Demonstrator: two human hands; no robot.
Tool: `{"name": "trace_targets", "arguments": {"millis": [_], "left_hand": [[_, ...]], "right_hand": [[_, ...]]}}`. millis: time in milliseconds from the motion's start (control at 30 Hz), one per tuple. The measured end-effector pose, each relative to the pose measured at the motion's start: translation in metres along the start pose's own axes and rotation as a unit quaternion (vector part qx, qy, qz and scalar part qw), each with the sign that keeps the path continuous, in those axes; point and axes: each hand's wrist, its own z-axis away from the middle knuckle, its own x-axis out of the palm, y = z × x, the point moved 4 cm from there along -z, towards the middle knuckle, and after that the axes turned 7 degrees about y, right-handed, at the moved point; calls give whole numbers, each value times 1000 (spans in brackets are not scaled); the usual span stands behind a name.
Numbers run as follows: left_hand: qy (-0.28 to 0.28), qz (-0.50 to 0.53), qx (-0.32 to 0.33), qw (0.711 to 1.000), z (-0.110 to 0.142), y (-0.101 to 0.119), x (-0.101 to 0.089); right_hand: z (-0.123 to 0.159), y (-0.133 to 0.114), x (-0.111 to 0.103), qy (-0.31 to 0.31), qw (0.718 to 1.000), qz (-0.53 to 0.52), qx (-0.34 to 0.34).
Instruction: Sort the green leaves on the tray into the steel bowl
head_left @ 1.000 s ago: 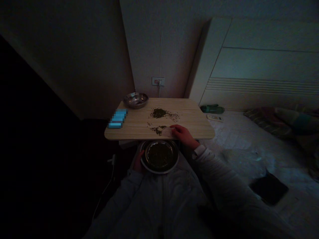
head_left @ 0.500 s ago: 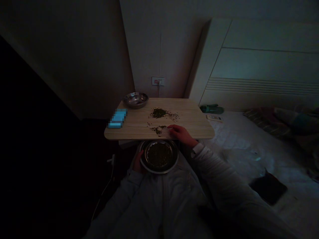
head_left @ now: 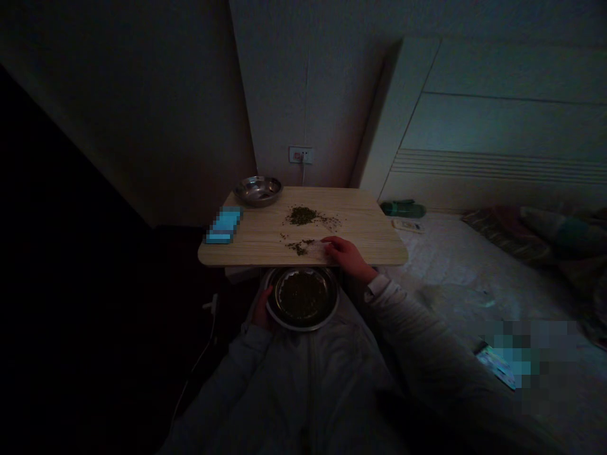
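Observation:
My left hand (head_left: 261, 308) grips the left rim of a metal bowl (head_left: 303, 297) of small dark green grains, held just below the front edge of a light wooden table (head_left: 370, 227). My right hand (head_left: 346, 256) rests on the table's front edge, fingers curled on a small pale card (head_left: 317, 250) beside a little patch of grains (head_left: 298, 246). A bigger heap of the same grains (head_left: 303, 215) lies further back on the table. The room is very dark.
An empty metal bowl (head_left: 258, 190) stands at the table's back left, with a glowing blue object (head_left: 222, 225) near the left edge. A wall socket (head_left: 301, 154) is behind. To the right is a bed (head_left: 474, 278) with a green item (head_left: 403, 208), a remote (head_left: 408, 225) and a lit screen (head_left: 497, 366).
My right hand with the card has edged slightly left along the table's front edge. The dark flat object on the bed now shows a lit screen.

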Motion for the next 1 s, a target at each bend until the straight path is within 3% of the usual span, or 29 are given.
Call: {"name": "trace_targets", "arguments": {"millis": [200, 533, 800, 1000], "left_hand": [[4, 0, -3, 1000, 0, 0, 0], [-9, -1, 2, 1000, -4, -1, -5], [-3, 5, -2, 1000, -2, 0, -2], [-10, 5, 34, 999, -9, 2, -9]], "right_hand": [[-10, -1, 2, 23, 999, 24, 2], [-7, -7, 13, -12, 1000, 12, -21], [-6, -11, 18, -6, 1000, 11, -23], [2, -11, 16, 2, 1000, 19, -16]]}}
